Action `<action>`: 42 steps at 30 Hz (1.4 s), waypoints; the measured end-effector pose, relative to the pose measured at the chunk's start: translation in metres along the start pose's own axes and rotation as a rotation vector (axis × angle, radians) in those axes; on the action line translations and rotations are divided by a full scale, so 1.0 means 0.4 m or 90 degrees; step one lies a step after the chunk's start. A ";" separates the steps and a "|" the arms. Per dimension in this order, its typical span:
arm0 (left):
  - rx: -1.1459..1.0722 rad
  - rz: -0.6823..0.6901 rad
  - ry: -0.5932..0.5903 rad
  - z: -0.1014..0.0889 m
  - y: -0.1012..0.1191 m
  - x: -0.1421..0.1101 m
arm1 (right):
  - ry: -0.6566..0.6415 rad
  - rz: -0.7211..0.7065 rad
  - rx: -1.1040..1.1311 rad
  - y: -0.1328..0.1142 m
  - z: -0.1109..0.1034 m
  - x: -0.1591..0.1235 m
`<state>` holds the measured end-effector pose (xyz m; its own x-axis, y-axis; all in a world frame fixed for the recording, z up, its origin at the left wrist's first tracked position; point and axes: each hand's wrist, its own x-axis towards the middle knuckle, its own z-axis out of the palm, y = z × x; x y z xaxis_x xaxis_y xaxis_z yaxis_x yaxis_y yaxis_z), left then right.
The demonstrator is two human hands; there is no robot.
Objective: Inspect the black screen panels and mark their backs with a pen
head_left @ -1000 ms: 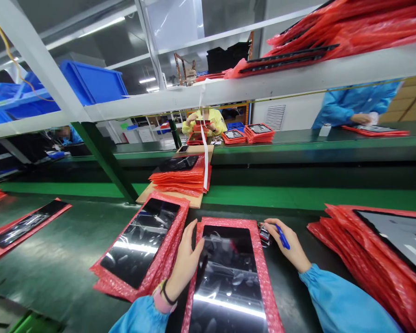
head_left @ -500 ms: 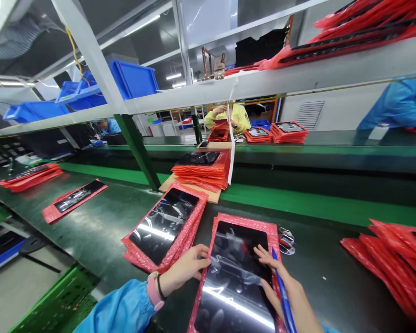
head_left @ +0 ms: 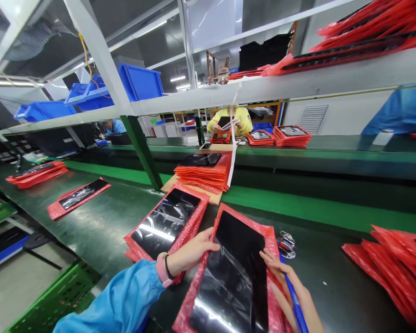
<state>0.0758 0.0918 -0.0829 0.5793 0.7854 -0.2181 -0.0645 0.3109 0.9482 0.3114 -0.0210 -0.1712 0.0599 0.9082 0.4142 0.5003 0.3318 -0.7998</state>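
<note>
A glossy black screen panel (head_left: pixel 234 273) with clear film lies on red bubble wrap (head_left: pixel 268 233) in front of me. My left hand (head_left: pixel 196 249) grips the left edge of the bubble wrap, thumb on top beside the panel, other fingers mostly hidden. My right hand (head_left: pixel 287 286) holds a blue pen (head_left: pixel 296 303) along its fingers, and its fingertips rest at the panel's right edge. To the left, another screen panel (head_left: pixel 164 222) rests on a small pile of red bubble wrap (head_left: pixel 133 249).
Behind stands a stack of wrapped panels (head_left: pixel 203 173) on a board by a green post (head_left: pixel 142 152). A small metal-and-red object (head_left: pixel 287 245) lies right of my work. Red packs (head_left: pixel 390 268) are at the right. A co-worker in yellow (head_left: pixel 244 120) sits opposite.
The panel and its bubble wrap have tilted and turned slightly, upper end leftward. My left hand has moved up to its left edge. The co-worker opposite now holds up a dark panel.
</note>
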 end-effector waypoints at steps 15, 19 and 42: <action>0.092 0.040 0.238 -0.489 0.152 -0.018 | 0.017 0.076 0.194 0.017 -0.003 -0.015; 0.163 0.041 0.323 -0.519 0.151 -0.011 | 0.007 0.115 0.231 0.009 -0.012 -0.027; -0.009 -0.162 0.089 0.001 -0.042 -0.047 | -0.094 0.186 -0.063 -0.082 0.022 -0.047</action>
<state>0.0663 0.0717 -0.0947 0.4605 0.7470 -0.4794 0.0571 0.5141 0.8558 0.2864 -0.0466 -0.1566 0.0904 0.9908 0.1003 0.5619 0.0324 -0.8266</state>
